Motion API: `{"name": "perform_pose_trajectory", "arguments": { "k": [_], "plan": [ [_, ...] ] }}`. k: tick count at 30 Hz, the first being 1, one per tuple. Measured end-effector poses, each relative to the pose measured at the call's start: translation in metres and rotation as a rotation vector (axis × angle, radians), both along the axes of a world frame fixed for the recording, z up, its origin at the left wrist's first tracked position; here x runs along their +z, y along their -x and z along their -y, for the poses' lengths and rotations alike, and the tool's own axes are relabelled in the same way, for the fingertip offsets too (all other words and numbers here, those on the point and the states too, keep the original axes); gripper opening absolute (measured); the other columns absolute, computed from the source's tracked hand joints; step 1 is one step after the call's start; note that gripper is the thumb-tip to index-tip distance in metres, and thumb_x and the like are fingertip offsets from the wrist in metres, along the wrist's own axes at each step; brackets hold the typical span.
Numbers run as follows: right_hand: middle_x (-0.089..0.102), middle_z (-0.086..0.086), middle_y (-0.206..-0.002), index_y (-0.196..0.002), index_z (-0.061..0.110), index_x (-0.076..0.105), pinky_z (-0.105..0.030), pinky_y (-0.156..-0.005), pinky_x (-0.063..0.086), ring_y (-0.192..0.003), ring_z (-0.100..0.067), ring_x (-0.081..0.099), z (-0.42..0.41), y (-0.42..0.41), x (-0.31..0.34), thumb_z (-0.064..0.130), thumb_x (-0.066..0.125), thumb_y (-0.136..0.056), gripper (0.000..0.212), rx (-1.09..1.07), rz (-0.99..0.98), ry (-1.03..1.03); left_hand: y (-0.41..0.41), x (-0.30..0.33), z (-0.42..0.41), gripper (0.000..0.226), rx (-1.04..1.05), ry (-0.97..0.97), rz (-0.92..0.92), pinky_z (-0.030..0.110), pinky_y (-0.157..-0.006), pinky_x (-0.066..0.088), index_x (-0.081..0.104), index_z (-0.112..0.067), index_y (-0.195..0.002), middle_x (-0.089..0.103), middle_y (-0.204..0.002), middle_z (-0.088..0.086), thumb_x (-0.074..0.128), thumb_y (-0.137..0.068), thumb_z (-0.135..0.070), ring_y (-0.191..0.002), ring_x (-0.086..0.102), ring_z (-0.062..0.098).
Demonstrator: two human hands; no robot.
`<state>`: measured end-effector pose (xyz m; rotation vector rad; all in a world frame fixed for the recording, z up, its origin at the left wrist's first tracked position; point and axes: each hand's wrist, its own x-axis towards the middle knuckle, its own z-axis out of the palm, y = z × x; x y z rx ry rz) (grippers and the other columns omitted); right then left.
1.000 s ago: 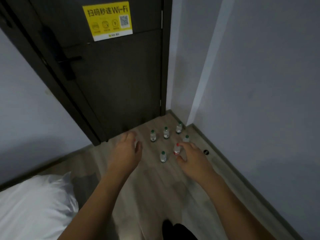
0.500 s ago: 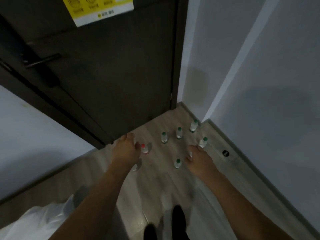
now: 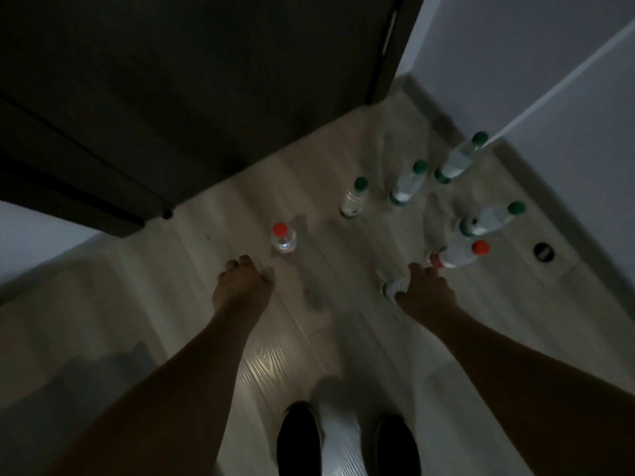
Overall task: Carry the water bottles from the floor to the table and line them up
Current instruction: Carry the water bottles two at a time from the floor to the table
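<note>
Dark door [image 3: 178, 97] far left, wood floor [image 3: 192, 324] under me. My left hand [image 3: 242, 286] hangs low, fingers loosely curled, holding nothing, just near of the red-capped bottle [image 3: 283, 239] standing upright. Further right, a green-capped bottle [image 3: 355, 197], then two more green-capped bottles [image 3: 409, 183] [image 3: 460, 159] toward the corner. My right hand [image 3: 427, 292] reaches down, fingers curled onto a bottle [image 3: 395, 287] whose cap it hides; I cannot tell how firm the grip is. Just beyond, another red-capped bottle [image 3: 460, 254], another green one [image 3: 491, 218], a round floor fitting [image 3: 544, 251] far right. My shoes [image 3: 299, 438] are nearest.
</note>
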<state>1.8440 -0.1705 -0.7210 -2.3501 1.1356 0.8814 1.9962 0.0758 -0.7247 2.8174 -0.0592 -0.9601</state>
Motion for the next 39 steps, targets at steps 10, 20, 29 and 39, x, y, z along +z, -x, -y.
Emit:
{"name": "perform_pose_trajectory", "arguments": {
  "k": [10, 20, 29, 39],
  "plan": [
    [0.055, -0.017, -0.117, -0.135, 0.012, 0.039, -0.046, -0.089, 0.051, -0.103, -0.034, 0.059, 0.019, 0.018, -0.087, 0.026, 0.049, -0.097, 0.041, -0.016, -0.074, 0.083, 0.018, -0.092, -0.030, 0.058, -0.008, -0.229, -0.022, 0.040, -0.086, 0.049, 0.036, -0.008, -0.134, 0.060, -0.122, 0.020, 0.059, -0.092, -0.043, -0.112, 0.060, 0.036],
    [0.066, -0.008, -0.102, -0.119, 0.018, 0.052, -0.038, -0.077, 0.055, -0.090, -0.028, 0.064, -0.010, 0.007, -0.008, 0.031, 0.055, -0.091, 0.032, 0.073, 0.135, -0.045, 0.040, -0.019, -0.015, 0.052, -0.121, -0.086, 0.005, 0.033, -0.070, 0.049, 0.035, -0.010, -0.139, 0.068, -0.098, 0.012, 0.050, -0.095, -0.033, -0.088, 0.067, 0.030],
    [0.065, -0.005, -0.113, -0.124, 0.021, 0.056, -0.034, -0.079, 0.051, -0.100, -0.026, 0.063, -0.020, 0.024, 0.262, 0.037, 0.053, -0.091, 0.036, 0.107, 0.319, -0.125, 0.064, 0.265, 0.029, 0.036, -0.164, 0.091, 0.116, 0.033, -0.069, 0.046, 0.048, -0.015, -0.124, 0.069, -0.100, 0.011, 0.052, -0.094, -0.034, -0.092, 0.066, 0.031],
    [0.068, 0.001, -0.081, -0.087, 0.022, 0.066, -0.039, -0.072, 0.055, -0.078, -0.021, 0.065, -0.007, 0.099, 0.577, 0.039, 0.062, -0.079, 0.019, -0.131, 0.744, -0.070, 0.126, 0.599, 0.047, 0.020, -0.162, 0.478, 0.477, 0.037, -0.068, 0.056, 0.056, -0.022, -0.098, 0.062, -0.074, -0.005, 0.063, -0.088, -0.038, -0.069, 0.064, 0.017]
  ]
}}
